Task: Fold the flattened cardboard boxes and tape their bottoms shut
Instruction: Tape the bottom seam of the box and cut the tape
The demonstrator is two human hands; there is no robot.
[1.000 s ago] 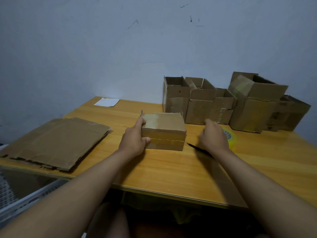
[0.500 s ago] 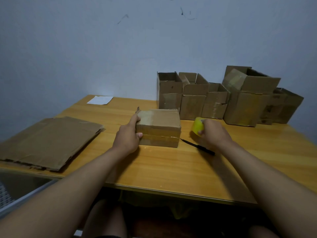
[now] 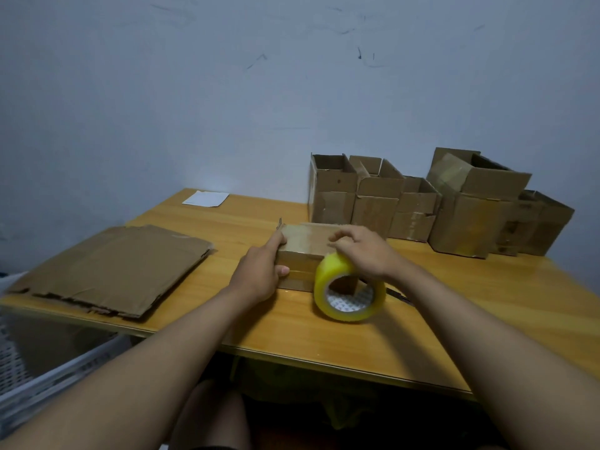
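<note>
Taping step in hand, by my read. Left hand (image 3: pixel 259 274) grips the small brown cardboard box (image 3: pixel 303 251) at centre of the wooden surface (image 3: pixel 292 323), closed flaps up. Right hand (image 3: pixel 363 251) grips the yellow roll of clear packing tape (image 3: pixel 349 290), standing on edge at the box's 5 o'clock. Stack of flattened brown cardboard (image 3: pixel 113 267) lies at 9 o'clock, folded open boxes (image 3: pixel 422 203) at 2 o'clock. Next move likely calls for finding the tape end and laying it across the seam.

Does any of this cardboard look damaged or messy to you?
Yes. The flattened cardboard stack at the table's left has a ragged, torn near edge. Among the folded boxes by the wall, the small middle box has a torn front, and the tall box carries wrinkled old tape.
</note>
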